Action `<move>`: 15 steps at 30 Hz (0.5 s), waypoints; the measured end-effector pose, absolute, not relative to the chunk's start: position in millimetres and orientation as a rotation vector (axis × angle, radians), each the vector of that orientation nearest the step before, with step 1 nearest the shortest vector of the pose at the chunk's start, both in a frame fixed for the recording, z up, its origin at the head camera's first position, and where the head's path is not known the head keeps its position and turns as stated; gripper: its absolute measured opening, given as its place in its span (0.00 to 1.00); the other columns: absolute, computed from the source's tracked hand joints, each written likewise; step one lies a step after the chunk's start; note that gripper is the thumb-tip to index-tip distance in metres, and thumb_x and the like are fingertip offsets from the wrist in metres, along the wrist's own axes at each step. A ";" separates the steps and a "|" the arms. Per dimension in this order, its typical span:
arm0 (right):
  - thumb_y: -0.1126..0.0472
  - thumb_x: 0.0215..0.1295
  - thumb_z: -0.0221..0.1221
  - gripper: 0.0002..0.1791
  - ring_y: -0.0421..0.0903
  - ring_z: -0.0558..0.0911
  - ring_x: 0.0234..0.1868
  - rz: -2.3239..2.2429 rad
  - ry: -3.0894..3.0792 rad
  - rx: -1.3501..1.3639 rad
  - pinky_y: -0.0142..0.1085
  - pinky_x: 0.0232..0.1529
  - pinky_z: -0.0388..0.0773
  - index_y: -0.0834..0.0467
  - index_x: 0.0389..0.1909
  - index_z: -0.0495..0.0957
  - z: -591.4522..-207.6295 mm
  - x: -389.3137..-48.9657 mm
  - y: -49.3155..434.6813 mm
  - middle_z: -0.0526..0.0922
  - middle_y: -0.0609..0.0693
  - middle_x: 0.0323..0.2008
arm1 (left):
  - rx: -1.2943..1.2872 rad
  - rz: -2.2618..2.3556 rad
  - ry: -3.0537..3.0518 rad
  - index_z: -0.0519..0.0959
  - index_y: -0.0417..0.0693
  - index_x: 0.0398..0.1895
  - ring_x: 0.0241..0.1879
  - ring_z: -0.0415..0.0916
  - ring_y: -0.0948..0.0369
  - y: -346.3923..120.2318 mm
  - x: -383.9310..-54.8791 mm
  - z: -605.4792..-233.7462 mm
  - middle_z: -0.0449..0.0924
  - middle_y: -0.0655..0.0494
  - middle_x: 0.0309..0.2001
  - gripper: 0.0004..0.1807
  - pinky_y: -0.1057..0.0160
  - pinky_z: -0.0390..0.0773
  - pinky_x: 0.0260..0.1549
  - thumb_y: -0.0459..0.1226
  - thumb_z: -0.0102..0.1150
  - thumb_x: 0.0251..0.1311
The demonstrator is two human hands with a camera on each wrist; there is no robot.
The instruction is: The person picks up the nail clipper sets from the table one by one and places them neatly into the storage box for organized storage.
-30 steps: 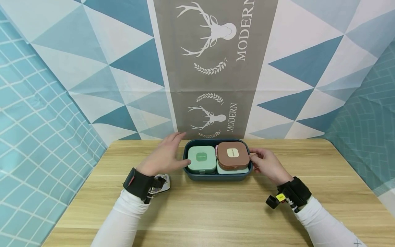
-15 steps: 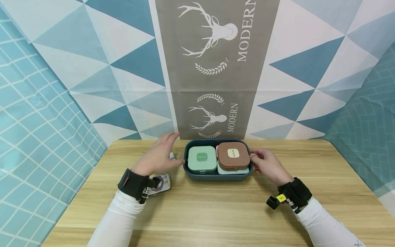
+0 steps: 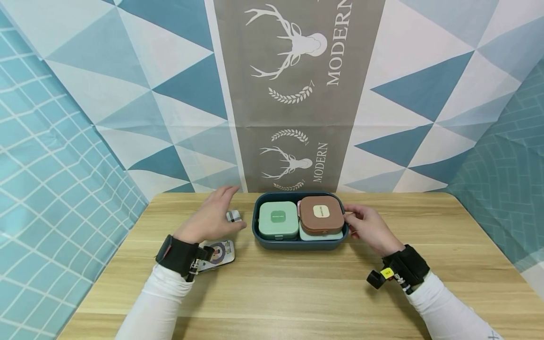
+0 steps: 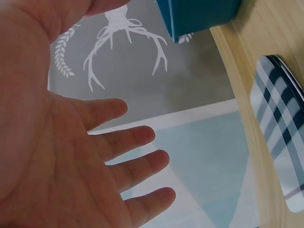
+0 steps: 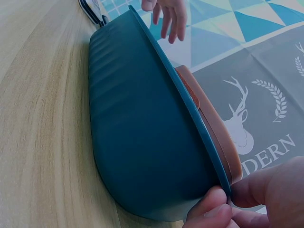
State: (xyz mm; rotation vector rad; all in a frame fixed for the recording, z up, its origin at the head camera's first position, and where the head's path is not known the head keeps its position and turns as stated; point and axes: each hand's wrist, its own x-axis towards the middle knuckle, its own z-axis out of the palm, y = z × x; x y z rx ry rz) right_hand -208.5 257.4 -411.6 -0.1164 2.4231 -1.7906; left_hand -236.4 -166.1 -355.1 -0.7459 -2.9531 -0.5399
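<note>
As L hand (image 3: pixel 208 220), w/ fingers spread, is now farther from the dark-blue oblong plastic tub (image 3: pixel 301 245) on pale wooden table (image 3: pixel 297 293), only R hand (image 3: pixel 369 227) pinches its right end, so steadying is prob. one-handed.

Behind the wooden table (image 3: pixel 306 293) hangs a deer-and-triangle backdrop (image 3: pixel 293 113), beside blue gridded sheeting (image 3: pixel 51 165).
</note>
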 end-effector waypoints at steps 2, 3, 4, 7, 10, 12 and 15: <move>0.63 0.84 0.51 0.26 0.46 0.77 0.30 -1.787 2.425 -0.115 0.38 0.31 0.80 0.71 0.75 0.66 -411.5 -208.4 257.3 0.78 0.58 0.36 | -0.743 -0.538 -2.956 0.57 0.39 0.83 0.77 0.56 0.36 -169.1 -237.0 -356.7 0.58 0.36 0.79 0.54 0.36 0.62 0.72 0.50 0.73 0.60; 0.63 0.84 0.51 0.26 0.46 0.77 0.30 -1.785 2.425 -0.115 0.38 0.31 0.80 0.71 0.75 0.66 -411.6 -208.4 257.3 0.78 0.58 0.36 | -0.746 -0.535 -2.955 0.57 0.38 0.83 0.77 0.56 0.36 -170.7 -237.4 -357.6 0.59 0.35 0.79 0.53 0.35 0.62 0.72 0.49 0.73 0.61; 0.63 0.84 0.50 0.26 0.46 0.77 0.30 -1.783 2.426 -0.114 0.38 0.31 0.80 0.70 0.75 0.66 -411.6 -208.5 257.2 0.78 0.58 0.37 | -0.744 -0.531 -2.959 0.58 0.38 0.83 0.77 0.56 0.35 -172.0 -237.7 -358.4 0.59 0.35 0.79 0.53 0.36 0.62 0.72 0.50 0.73 0.61; 0.63 0.84 0.50 0.26 0.46 0.77 0.31 -1.781 2.427 -0.113 0.38 0.31 0.80 0.70 0.76 0.66 -412.0 -208.7 257.5 0.78 0.58 0.37 | -0.743 -0.531 -2.966 0.58 0.37 0.82 0.77 0.56 0.34 -176.2 -239.2 -361.5 0.59 0.34 0.78 0.53 0.35 0.62 0.71 0.49 0.74 0.61; 0.63 0.84 0.50 0.26 0.46 0.77 0.31 -1.781 2.428 -0.112 0.38 0.31 0.80 0.70 0.76 0.66 -412.4 -208.8 257.7 0.78 0.58 0.37 | -0.728 -0.532 -2.982 0.58 0.37 0.82 0.76 0.57 0.34 -179.7 -240.9 -365.2 0.60 0.34 0.78 0.53 0.34 0.62 0.71 0.49 0.74 0.61; 0.63 0.85 0.50 0.26 0.46 0.77 0.31 -1.781 2.427 -0.113 0.38 0.31 0.80 0.70 0.76 0.66 -412.5 -208.9 257.8 0.78 0.58 0.37 | -0.715 -0.529 -2.994 0.58 0.37 0.83 0.76 0.57 0.33 -181.7 -242.0 -367.4 0.60 0.34 0.77 0.54 0.34 0.63 0.70 0.49 0.75 0.60; 0.63 0.85 0.51 0.25 0.46 0.77 0.30 -1.783 2.426 -0.112 0.38 0.31 0.80 0.70 0.76 0.66 -412.7 -208.9 257.9 0.78 0.58 0.37 | -0.701 -0.515 -3.011 0.58 0.37 0.82 0.75 0.58 0.33 -184.0 -243.4 -369.9 0.61 0.33 0.76 0.54 0.34 0.64 0.69 0.49 0.75 0.60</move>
